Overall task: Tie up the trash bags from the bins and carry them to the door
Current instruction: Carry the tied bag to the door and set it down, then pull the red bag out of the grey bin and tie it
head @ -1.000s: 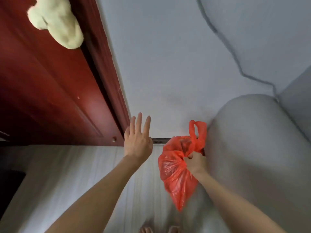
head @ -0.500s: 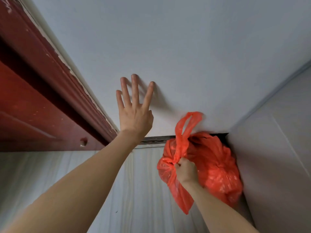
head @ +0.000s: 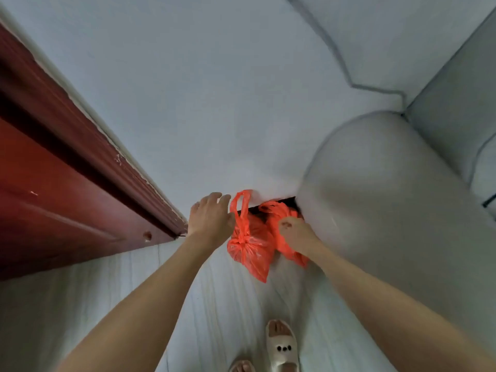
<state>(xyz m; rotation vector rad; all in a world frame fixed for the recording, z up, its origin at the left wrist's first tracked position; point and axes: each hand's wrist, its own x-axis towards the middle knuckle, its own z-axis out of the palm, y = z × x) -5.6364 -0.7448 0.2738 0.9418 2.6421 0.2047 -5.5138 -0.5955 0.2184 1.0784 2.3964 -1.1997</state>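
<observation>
Two red plastic trash bags sit on the floor at the foot of the white wall, beside the dark red door [head: 67, 210]. The nearer bag [head: 248, 253] is knotted at its neck, with its handle loops standing up against the wall. The second bag [head: 281, 221] lies behind it, wedged against a grey sofa arm. My right hand [head: 294, 232] is on this second bag, its fingers curled into the plastic. My left hand [head: 210, 218] rests against the wall, just left of the nearer bag's loops, and holds nothing.
The grey sofa arm [head: 375, 210] bulges in on the right, close to the bags. The door frame [head: 139, 183] runs down the left. My feet in pale slippers [head: 281, 347] stand on the light floor below the bags.
Both hands have dropped toward the floor. My left hand slid down the wall to the bags. The knotted bag has left my right hand, which now grips the bag behind it.
</observation>
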